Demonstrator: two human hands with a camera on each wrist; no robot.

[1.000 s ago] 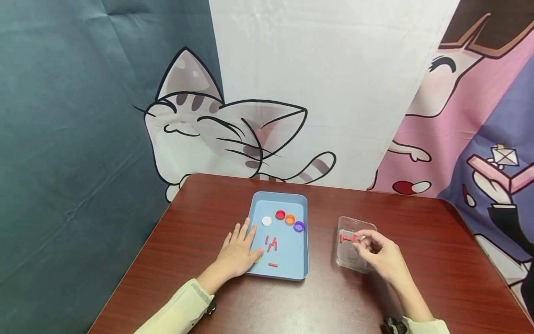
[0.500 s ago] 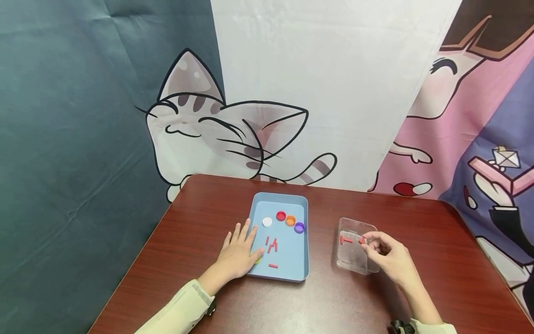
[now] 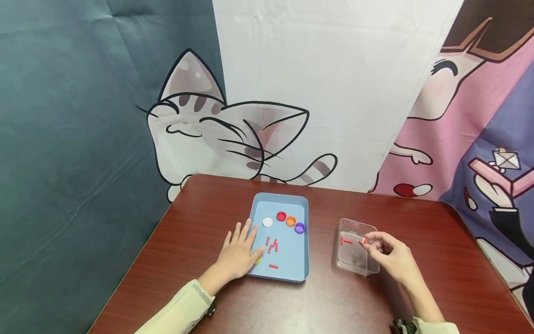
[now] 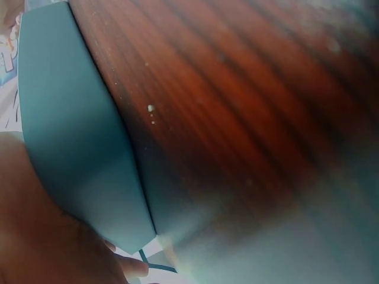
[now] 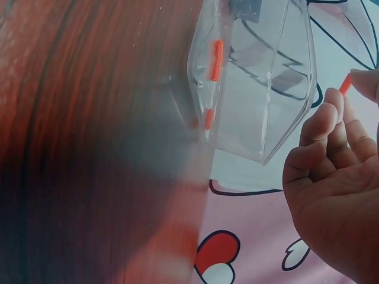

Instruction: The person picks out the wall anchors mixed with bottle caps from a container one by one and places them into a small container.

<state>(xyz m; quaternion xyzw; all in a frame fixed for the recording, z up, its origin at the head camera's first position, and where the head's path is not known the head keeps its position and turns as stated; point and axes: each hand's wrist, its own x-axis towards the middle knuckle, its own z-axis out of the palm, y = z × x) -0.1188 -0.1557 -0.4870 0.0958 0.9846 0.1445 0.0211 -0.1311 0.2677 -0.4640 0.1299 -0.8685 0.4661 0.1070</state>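
Note:
My left hand (image 3: pixel 237 255) rests on the left rim of a blue tray (image 3: pixel 288 274) with its fingers spread. In the left wrist view the hand (image 4: pixel 41 225) lies against the tray's outer wall (image 4: pixel 77 118). Over the right side of a clear plastic box (image 3: pixel 350 264), my right hand (image 3: pixel 394 260) pinches a small red stick (image 5: pixel 346 84) between thumb and fingertip. Two red sticks lie inside the box, one upright in the view (image 3: pixel 341 240) and one crosswise (image 3: pixel 348 241). Close by my fingertips shows another bit of red (image 3: pixel 361 243).
Inside the tray are several red sticks (image 3: pixel 273 266) and round caps: white (image 3: pixel 267 222), red (image 3: pixel 281 216), orange (image 3: pixel 290 221) and purple (image 3: pixel 299 228). A yellow-green cap (image 3: pixel 258 260) is partly under my left thumb. A printed cloth (image 3: pixel 333 93) hangs behind the wooden table (image 3: pixel 325 301).
My right hand has shifted slightly right and toward me over the box, away from the sticks lying there. The left hand stays on the tray rim.

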